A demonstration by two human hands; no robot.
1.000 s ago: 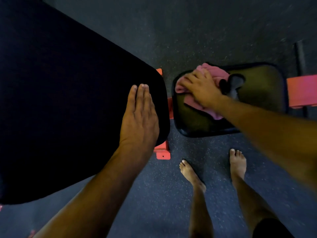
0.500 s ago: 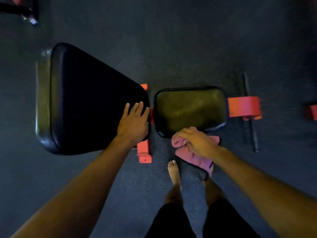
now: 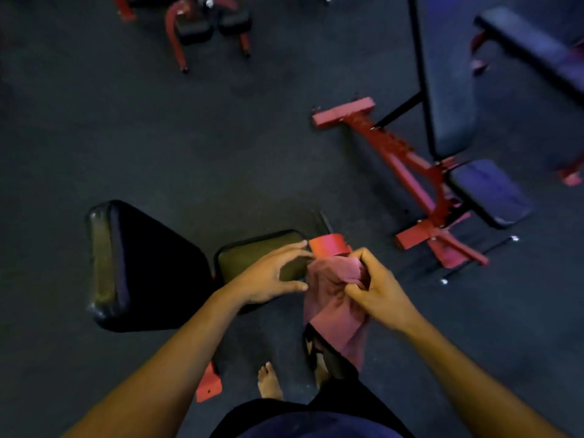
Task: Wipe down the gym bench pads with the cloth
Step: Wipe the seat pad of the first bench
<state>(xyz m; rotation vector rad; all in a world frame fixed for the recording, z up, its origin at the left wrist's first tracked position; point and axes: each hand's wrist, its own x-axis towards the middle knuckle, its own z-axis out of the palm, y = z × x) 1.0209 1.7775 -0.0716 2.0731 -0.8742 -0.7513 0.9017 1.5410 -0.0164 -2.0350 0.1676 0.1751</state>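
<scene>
Right hand [image 3: 379, 298] clenched round the bunched cloth [image 3: 331, 308], held up off the pads; loose end hangs below the fist. Left hand [image 3: 271, 276] spread, holding nothing, fingertips just beside the cloth. Seat pad [image 3: 252, 254] and back pad [image 3: 151, 267] lie below and left of the grip. Judgement: refold to a fresh flat face before the next pass. No containers seen.
</scene>
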